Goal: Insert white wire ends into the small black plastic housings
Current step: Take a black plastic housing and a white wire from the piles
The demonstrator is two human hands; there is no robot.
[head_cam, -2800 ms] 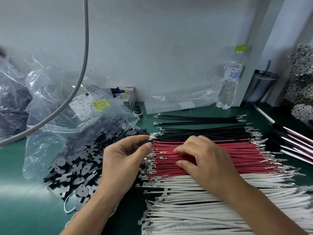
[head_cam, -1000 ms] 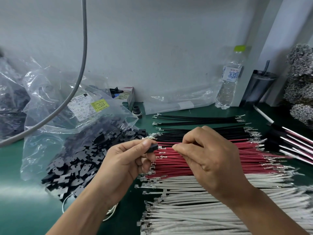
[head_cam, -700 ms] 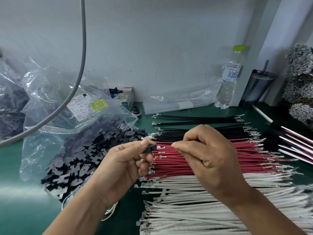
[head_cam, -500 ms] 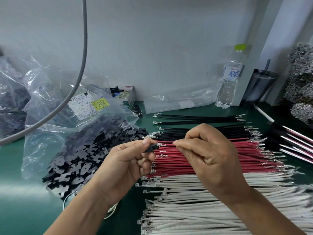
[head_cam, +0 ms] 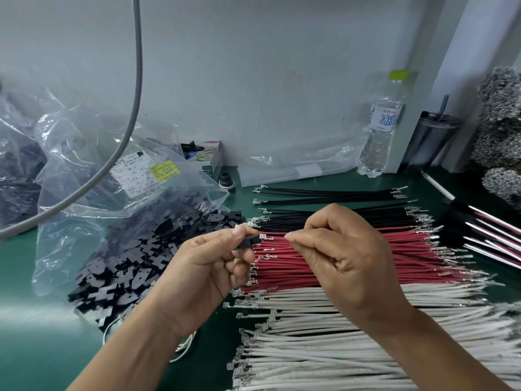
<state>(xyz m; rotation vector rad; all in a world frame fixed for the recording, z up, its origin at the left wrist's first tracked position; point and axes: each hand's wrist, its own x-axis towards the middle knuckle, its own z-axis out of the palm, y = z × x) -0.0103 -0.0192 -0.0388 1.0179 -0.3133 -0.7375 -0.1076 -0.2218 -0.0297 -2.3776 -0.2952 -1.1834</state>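
Left hand [head_cam: 208,266] pinched small black housing [head_cam: 248,241] between thumb and forefinger, held above the red wires [head_cam: 352,261]. Right hand [head_cam: 346,258] curled, fingertips pinched on a wire just beside housing's opening, terminal [head_cam: 265,237] at the mouth; wire colour unclear. White wires [head_cam: 338,348] lay nearest on green mat [head_cam: 36,334]; loose housings [head_cam: 129,258] spilled from bag [head_cam: 84,165] at left.

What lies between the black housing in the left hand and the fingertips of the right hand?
In the head view, a metal terminal on a red wire spans the gap from the housing, gripped by the left hand, to the right hand.
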